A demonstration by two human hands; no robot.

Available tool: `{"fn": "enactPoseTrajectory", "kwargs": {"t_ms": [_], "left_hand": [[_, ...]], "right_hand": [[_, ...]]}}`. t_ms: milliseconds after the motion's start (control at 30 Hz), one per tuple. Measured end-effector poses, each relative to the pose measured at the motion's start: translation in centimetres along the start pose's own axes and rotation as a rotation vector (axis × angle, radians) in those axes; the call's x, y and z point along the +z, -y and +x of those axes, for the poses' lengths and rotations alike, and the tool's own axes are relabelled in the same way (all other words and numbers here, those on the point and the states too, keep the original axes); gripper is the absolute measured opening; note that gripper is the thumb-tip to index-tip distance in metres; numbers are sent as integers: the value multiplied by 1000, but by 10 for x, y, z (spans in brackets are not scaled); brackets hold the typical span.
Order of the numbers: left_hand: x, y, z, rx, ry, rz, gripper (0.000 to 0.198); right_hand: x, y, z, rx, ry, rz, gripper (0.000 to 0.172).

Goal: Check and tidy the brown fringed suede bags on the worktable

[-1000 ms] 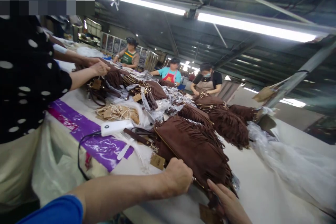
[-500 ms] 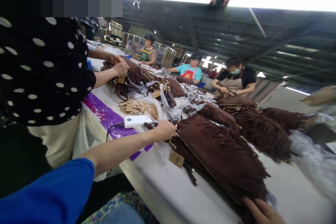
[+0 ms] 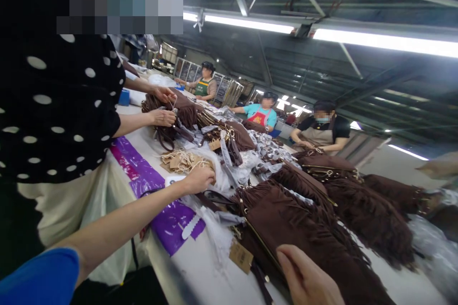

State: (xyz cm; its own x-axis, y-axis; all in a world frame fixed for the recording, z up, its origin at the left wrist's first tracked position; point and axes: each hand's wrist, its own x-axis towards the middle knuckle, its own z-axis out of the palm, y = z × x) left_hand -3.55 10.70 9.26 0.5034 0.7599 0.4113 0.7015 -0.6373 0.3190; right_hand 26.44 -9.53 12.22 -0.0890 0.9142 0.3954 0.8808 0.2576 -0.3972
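My left hand point(image 3: 198, 180) reaches out over the table with its fingers curled down at the near edge of a pile of stringed paper tags point(image 3: 179, 159), covering one end of a white box-shaped device point(image 3: 171, 180). Whether it grips anything is hidden. My right hand point(image 3: 307, 279) lies flat on the near end of a brown suede fringed bag point(image 3: 304, 228), holding nothing. A tan hang tag point(image 3: 240, 256) dangles from the bag's strap hardware beside the hand.
A person in a black polka-dot top point(image 3: 53, 119) stands close on my left, handling brown bags point(image 3: 179, 109). More fringed bags point(image 3: 375, 214), clear plastic wrappers point(image 3: 250, 157) and purple plastic point(image 3: 143, 176) cover the white table point(image 3: 200, 267). Three people work across it.
My left hand let go of the bag's edge and moved away left to the tag pile. My right hand slid up onto the bag. The view swung left and down.
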Motion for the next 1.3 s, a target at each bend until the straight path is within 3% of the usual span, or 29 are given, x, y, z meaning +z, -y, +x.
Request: {"fn": "enactPoseTrajectory", "kwargs": {"t_ms": [100, 233, 333, 400, 500, 633, 700, 900, 1033, 1167, 1300], "left_hand": [[14, 6, -7, 89, 40, -29, 20], [21, 12, -16, 72, 12, -160, 27], [20, 12, -17, 55, -38, -258, 28], [15, 9, -18, 70, -106, -322, 28], [0, -1, -23, 176, -133, -390, 28], [-24, -19, -37, 350, 71, -414, 26], [-27, -28, -45, 404, 160, -408, 25], [3, -47, -68, 570, 288, -281, 59], [20, -46, -78, 599, 325, -162, 62], [24, -42, -81, 614, 306, -114, 61], [24, -42, -82, 596, 328, -107, 59]], "right_hand": [[20, 35, 41, -45, 64, 47, 28], [38, 49, 78, -43, 214, 100, 25], [45, 48, 82, -5, 407, 113, 23], [46, 45, 74, 36, 458, 76, 23], [46, 38, 54, 62, 431, 27, 20], [53, 36, 31, 62, 325, 32, 23], [59, 37, 23, 74, 305, 14, 24], [82, 32, 12, 73, 231, -142, 26], [97, 29, 14, -35, 236, -273, 29], [81, 30, 12, -101, 164, -548, 30], [27, 12, -11, 45, 81, -783, 27]]}}
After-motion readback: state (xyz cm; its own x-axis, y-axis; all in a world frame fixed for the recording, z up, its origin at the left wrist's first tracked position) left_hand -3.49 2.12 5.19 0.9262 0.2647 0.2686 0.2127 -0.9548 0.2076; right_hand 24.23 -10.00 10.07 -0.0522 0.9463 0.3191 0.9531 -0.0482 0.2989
